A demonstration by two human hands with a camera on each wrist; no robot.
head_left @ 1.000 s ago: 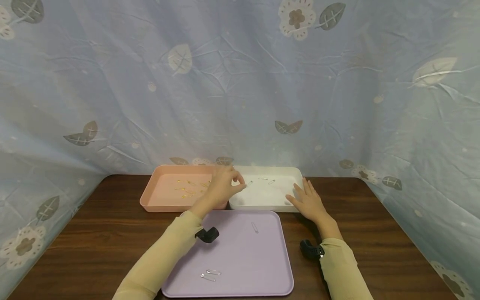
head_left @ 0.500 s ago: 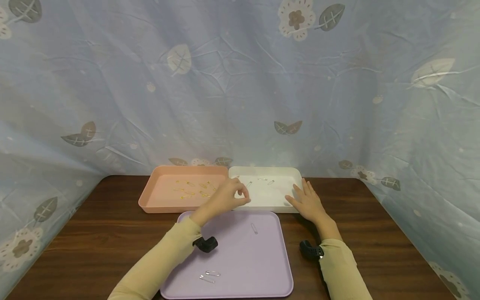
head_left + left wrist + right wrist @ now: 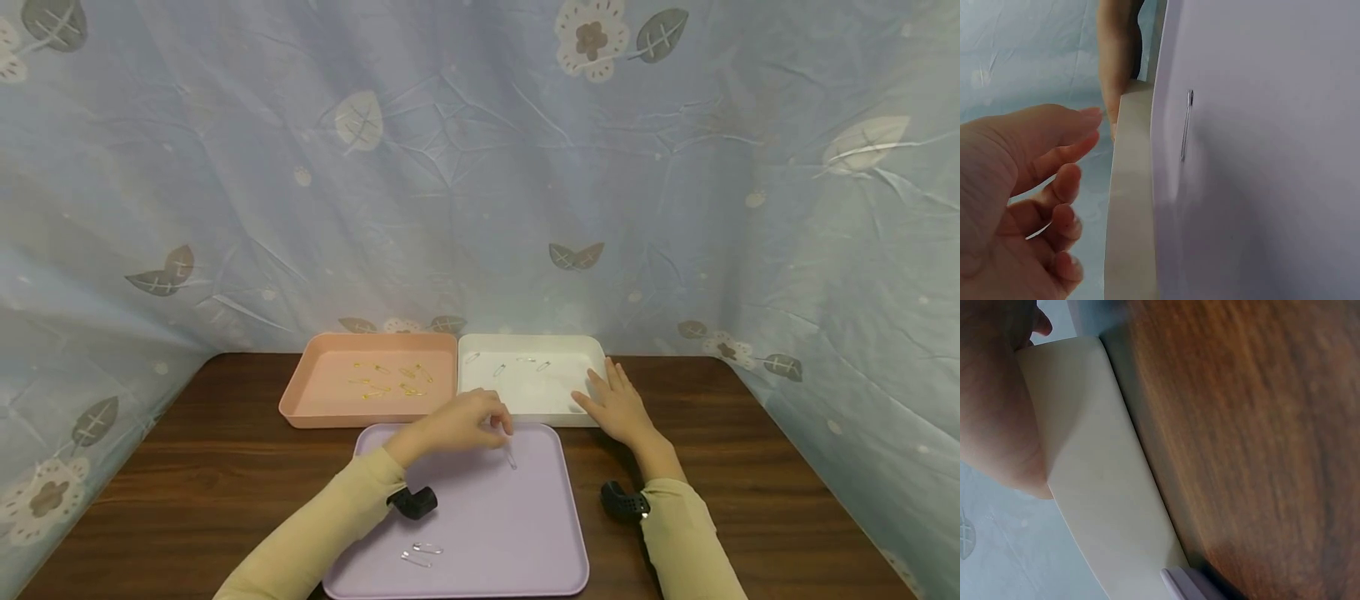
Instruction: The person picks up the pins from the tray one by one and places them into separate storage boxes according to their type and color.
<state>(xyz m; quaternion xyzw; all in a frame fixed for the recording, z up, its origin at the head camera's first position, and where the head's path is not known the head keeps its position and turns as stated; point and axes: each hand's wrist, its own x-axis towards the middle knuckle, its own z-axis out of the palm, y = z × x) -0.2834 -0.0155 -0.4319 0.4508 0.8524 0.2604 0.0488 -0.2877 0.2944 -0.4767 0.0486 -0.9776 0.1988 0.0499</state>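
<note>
My left hand (image 3: 468, 421) hovers over the far edge of the lavender tray (image 3: 517, 542), close to a silver safety pin (image 3: 512, 458) lying there. In the left wrist view the left hand's fingers (image 3: 1067, 181) are loosely bent, with nothing between thumb and fingertips; the safety pin (image 3: 1187, 125) lies apart from them. My right hand (image 3: 621, 408) rests with spread fingers on the right edge of the white tray (image 3: 525, 419). Several silver safety pins (image 3: 499, 369) lie in that white tray. Two more silver safety pins (image 3: 416, 560) lie near the lavender tray's front left.
A peach tray (image 3: 296, 400) holding several gold safety pins (image 3: 382, 369) stands left of the white one, side by side. All three trays sit on a dark wooden table (image 3: 180, 483). Behind it hangs a pale blue patterned curtain (image 3: 450, 183).
My left hand has drawn back from over the white tray to the lavender tray's far edge, uncovering a silver pin in the white tray's left part. My right hand has stayed put.
</note>
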